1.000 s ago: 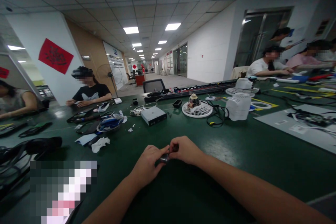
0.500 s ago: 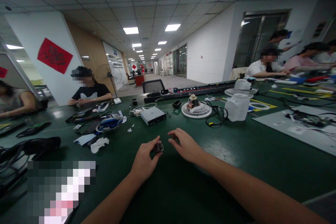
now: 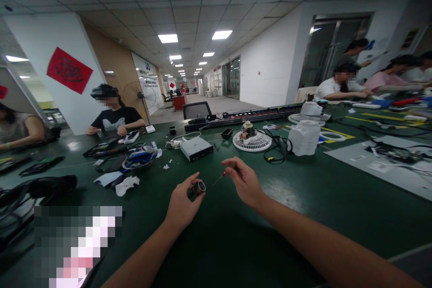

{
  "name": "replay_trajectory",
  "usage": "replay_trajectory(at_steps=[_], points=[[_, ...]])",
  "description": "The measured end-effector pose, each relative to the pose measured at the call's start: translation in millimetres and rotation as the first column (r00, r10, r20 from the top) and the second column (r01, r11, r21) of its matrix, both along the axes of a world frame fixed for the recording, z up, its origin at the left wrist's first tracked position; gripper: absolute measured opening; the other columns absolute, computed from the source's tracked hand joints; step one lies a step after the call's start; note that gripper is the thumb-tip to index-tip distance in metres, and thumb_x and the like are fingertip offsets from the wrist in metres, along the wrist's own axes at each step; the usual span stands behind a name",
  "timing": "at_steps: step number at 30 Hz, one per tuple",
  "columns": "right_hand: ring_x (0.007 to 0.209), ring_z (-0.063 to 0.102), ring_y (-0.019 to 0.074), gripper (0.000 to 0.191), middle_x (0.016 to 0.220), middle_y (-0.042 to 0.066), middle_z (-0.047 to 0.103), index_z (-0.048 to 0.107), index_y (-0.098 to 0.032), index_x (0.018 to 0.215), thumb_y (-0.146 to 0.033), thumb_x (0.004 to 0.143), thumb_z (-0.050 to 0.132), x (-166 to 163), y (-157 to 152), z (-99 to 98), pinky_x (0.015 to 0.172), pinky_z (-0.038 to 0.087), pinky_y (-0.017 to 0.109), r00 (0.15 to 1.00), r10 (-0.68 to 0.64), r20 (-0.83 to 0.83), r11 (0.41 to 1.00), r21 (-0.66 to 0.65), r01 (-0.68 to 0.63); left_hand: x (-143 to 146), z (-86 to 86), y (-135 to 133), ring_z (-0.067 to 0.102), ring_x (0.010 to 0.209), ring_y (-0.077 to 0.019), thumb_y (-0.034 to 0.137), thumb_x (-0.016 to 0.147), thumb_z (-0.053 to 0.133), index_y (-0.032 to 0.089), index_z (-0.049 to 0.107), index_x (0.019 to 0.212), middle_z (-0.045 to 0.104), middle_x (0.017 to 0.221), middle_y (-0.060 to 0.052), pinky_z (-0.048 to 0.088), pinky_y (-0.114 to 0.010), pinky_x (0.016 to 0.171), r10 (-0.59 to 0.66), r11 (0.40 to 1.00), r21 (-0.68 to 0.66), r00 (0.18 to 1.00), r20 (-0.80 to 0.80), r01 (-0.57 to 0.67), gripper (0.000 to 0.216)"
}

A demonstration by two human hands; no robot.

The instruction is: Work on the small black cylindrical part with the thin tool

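Observation:
Between the thumb and fingers of my left hand (image 3: 184,200) is a small dark cylindrical part (image 3: 200,187), its round, light-rimmed end turned toward the right. My right hand (image 3: 245,181) is closed on a thin screwdriver (image 3: 220,179). Its slim shaft slants down and left, the tip a short way apart from the cylinder. Most of the handle is covered by my fingers; a bit of red shows near the shaft. Both hands are over the green tabletop (image 3: 216,243).
Beyond my hands lie a silver optical drive (image 3: 196,148), a white fan grille (image 3: 252,143) with a motor on it, and a white housing (image 3: 304,137). Crumpled tissue (image 3: 127,186) and a blue bundle (image 3: 140,157) are at left. A grey panel (image 3: 367,155) lies right. People sit across the table.
A screwdriver now shows in my right hand, whose fingers have closed; none was visible before. My left hand has shifted slightly left, and the cylinder's end is turned more into view.

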State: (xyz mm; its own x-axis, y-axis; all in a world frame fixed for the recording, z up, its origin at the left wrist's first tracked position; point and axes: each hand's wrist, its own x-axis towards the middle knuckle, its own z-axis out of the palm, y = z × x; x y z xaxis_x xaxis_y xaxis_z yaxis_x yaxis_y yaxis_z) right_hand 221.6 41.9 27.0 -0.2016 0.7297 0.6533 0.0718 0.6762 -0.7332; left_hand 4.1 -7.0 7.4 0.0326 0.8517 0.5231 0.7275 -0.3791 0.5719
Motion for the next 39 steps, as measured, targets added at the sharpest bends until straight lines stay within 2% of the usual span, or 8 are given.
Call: replay_trajectory(at_steps=[8, 14, 18, 22, 27, 31, 35, 39], points=[[0.078, 0.065, 0.0175, 0.014, 0.084, 0.003, 0.066, 0.059, -0.021, 0.099, -0.033, 0.098, 0.052, -2.3, -6.9, -1.2, 0.071, 0.049, 0.028, 0.993, 0.078, 0.085, 0.997, 0.013, -0.080, 0.8, -0.2, -1.9, 0.069, 0.098, -0.0217, 0.015, 0.076, 0.072, 0.024, 0.055, 0.133, 0.074, 0.111, -0.004, 0.055, -0.043, 0.091, -0.088, 0.996, -0.006, 0.996, -0.020, 0.088, 0.060], [0.075, 0.065, 0.0175, 0.015, 0.081, 0.003, 0.067, 0.057, -0.021, 0.098, -0.034, 0.098, 0.050, -3.3, -7.4, -2.1, 0.070, 0.049, 0.029, 0.997, -0.024, 0.079, 0.999, 0.035, 0.021, 0.0, -1.2, -2.0, 0.069, 0.097, -0.0215, 0.013, 0.075, 0.073, 0.025, 0.055, 0.133, 0.074, 0.111, -0.004, 0.055, -0.043, 0.091, -0.112, 0.994, -0.002, 0.993, -0.040, 0.112, 0.062], [0.076, 0.066, 0.0171, 0.017, 0.081, 0.002, 0.066, 0.056, -0.021, 0.097, -0.037, 0.098, 0.050, -1.1, -3.3, -1.9, 0.070, 0.050, 0.028, 0.996, 0.058, 0.062, 0.998, -0.012, -0.057, 0.4, -0.5, -3.4, 0.069, 0.098, -0.0220, 0.013, 0.075, 0.073, 0.025, 0.054, 0.134, 0.074, 0.110, -0.003, 0.055, -0.043, 0.090, -0.129, 0.992, -0.021, 0.990, -0.062, 0.128, 0.063], [0.075, 0.065, 0.0166, 0.017, 0.081, 0.002, 0.065, 0.057, -0.021, 0.097, -0.036, 0.098, 0.050, -0.4, -1.6, -3.6, 0.070, 0.050, 0.028, 0.999, 0.045, 0.021, 0.999, 0.001, -0.045, 2.2, 0.4, -4.5, 0.068, 0.099, -0.0221, 0.015, 0.078, 0.071, 0.025, 0.053, 0.135, 0.073, 0.112, -0.004, 0.054, -0.044, 0.092, -0.118, 0.993, -0.026, 0.991, -0.058, 0.117, 0.062], [0.077, 0.066, 0.0167, 0.015, 0.083, 0.002, 0.067, 0.057, -0.021, 0.097, -0.034, 0.098, 0.051, -2.3, -4.5, -4.2, 0.072, 0.051, 0.028, 0.984, 0.132, 0.118, 0.991, 0.011, -0.134, 1.0, -1.8, -3.1, 0.068, 0.100, -0.0214, 0.015, 0.078, 0.071, 0.025, 0.053, 0.134, 0.073, 0.112, -0.002, 0.053, -0.042, 0.092, -0.113, 0.994, -0.017, 0.992, -0.050, 0.112, 0.060], [0.075, 0.064, 0.0162, 0.012, 0.082, 0.002, 0.065, 0.057, -0.021, 0.096, -0.031, 0.099, 0.050, -3.4, -7.2, -3.7, 0.071, 0.049, 0.028, 0.991, 0.051, 0.123, 0.996, 0.065, -0.059, -0.1, -2.9, -2.1, 0.068, 0.100, -0.0221, 0.016, 0.079, 0.071, 0.026, 0.053, 0.134, 0.073, 0.112, -0.002, 0.054, -0.042, 0.089, -0.092, 0.995, -0.036, 0.994, -0.053, 0.090, 0.059], [0.077, 0.064, 0.0161, 0.014, 0.084, 0.002, 0.065, 0.057, -0.020, 0.097, -0.031, 0.100, 0.048, -3.0, -7.8, -4.0, 0.071, 0.049, 0.027, 0.986, 0.096, 0.137, 0.993, 0.055, -0.105, 0.5, -2.7, -2.1, 0.067, 0.102, -0.0226, 0.016, 0.077, 0.072, 0.027, 0.053, 0.134, 0.073, 0.112, -0.002, 0.052, -0.043, 0.092, -0.102, 0.994, -0.039, 0.992, -0.077, 0.099, 0.061], [0.075, 0.062, 0.0158, 0.013, 0.082, 0.002, 0.064, 0.058, -0.020, 0.095, -0.030, 0.099, 0.050, -2.4, -6.2, -4.2, 0.070, 0.047, 0.027, 0.983, 0.020, 0.184, 0.994, 0.106, -0.040, 1.6, -3.0, -1.6, 0.067, 0.100, -0.0220, 0.014, 0.077, 0.070, 0.026, 0.054, 0.134, 0.074, 0.112, -0.002, 0.052, -0.041, 0.093, -0.097, 0.995, -0.042, 0.992, -0.077, 0.094, 0.060]])
